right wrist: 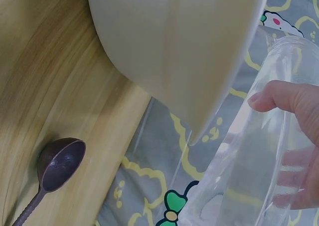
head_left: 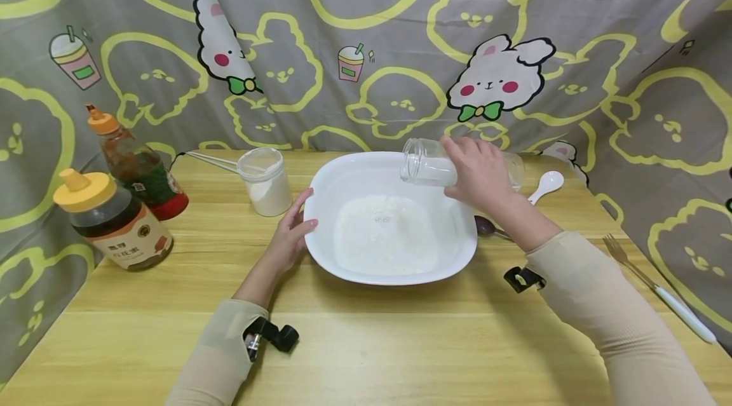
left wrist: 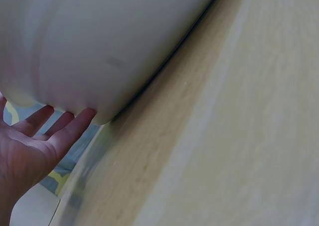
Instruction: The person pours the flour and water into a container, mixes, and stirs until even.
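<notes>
The right hand (head_left: 479, 174) grips a clear plastic jar (head_left: 430, 163) tipped sideways over a wide white bowl (head_left: 343, 183) of white powder; the left hand (head_left: 290, 234) touches the bowl's rim.

The bowl (head_left: 391, 215) sits mid-table (head_left: 366, 336). Two bottles (head_left: 114, 218) stand near the left edge, a measuring cup (head_left: 265, 180) between them and the bowl. A fork (head_left: 657, 285) lies at the right edge; two spoons (head_left: 546, 185) lie right of the bowl.
</notes>
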Demonstrator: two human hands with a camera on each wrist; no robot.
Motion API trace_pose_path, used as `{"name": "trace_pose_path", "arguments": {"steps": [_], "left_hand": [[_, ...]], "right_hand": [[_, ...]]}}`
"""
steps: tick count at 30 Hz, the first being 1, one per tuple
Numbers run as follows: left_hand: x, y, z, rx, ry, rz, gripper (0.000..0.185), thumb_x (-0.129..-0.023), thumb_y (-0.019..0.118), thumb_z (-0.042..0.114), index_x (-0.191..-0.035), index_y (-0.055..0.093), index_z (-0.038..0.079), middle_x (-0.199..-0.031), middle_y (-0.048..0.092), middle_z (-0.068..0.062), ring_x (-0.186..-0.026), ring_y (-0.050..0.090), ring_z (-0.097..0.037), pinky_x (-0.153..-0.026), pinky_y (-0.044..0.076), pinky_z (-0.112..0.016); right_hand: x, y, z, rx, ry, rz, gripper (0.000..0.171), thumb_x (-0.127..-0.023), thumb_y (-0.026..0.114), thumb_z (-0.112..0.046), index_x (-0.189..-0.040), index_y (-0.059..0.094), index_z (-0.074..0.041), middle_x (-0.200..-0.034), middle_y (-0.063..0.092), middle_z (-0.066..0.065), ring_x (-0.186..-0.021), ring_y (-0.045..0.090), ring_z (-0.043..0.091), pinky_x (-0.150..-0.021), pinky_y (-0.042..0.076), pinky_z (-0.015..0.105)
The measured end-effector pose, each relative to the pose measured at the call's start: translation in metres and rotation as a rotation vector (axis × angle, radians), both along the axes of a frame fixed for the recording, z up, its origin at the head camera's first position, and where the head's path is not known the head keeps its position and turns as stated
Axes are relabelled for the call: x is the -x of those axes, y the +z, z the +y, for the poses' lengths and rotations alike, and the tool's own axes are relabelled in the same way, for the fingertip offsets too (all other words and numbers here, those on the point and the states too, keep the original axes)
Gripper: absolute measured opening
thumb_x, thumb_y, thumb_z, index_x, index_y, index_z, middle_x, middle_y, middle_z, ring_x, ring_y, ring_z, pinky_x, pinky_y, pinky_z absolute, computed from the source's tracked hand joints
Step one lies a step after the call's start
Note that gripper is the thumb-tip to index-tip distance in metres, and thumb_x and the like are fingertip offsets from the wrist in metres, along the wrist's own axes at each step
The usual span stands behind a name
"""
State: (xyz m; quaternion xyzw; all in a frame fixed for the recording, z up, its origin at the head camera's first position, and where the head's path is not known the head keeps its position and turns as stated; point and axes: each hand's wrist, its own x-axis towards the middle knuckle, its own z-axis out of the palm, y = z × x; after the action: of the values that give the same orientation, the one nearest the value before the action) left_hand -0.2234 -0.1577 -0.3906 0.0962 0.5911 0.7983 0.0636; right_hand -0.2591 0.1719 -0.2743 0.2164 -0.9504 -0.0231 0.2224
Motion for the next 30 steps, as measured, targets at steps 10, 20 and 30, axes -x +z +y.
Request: {"name": "trace_pose_path", "arguments": {"steps": [10,20,30], "left_hand": [[-0.001,0.000,0.000,-0.010,0.001,-0.004,0.063,-0.081,0.050,0.004,-0.136,0.026,0.021,-0.135,0.025,-0.013,-0.116,0.030,-0.038,-0.080,0.044,-0.041],[0.000,-0.001,-0.001,-0.017,-0.005,0.008,0.063,-0.081,0.049,0.003,-0.137,0.025,0.020,-0.134,0.026,-0.015,-0.116,0.029,-0.040,-0.084,0.038,-0.049],[0.001,-0.001,-0.001,-0.014,-0.011,0.014,0.063,-0.081,0.049,0.003,-0.137,0.025,0.019,-0.133,0.026,-0.016,-0.115,0.030,-0.040,-0.080,0.044,-0.043]], "right_hand": [[-0.004,0.000,0.003,0.017,-0.003,-0.005,0.082,-0.056,0.076,-0.027,-0.125,0.035,-0.011,-0.107,0.046,0.021,-0.099,0.041,0.042,-0.084,0.034,0.056],[-0.004,0.001,0.009,0.099,-0.026,-0.041,0.079,-0.056,0.073,-0.026,-0.123,0.035,-0.009,-0.108,0.047,0.022,-0.099,0.041,0.043,-0.079,0.037,0.054],[-0.004,0.000,0.022,0.340,-0.120,-0.122,0.081,-0.060,0.072,-0.027,-0.128,0.031,-0.007,-0.110,0.047,0.022,-0.092,0.043,0.043,-0.061,0.041,0.054]]}}
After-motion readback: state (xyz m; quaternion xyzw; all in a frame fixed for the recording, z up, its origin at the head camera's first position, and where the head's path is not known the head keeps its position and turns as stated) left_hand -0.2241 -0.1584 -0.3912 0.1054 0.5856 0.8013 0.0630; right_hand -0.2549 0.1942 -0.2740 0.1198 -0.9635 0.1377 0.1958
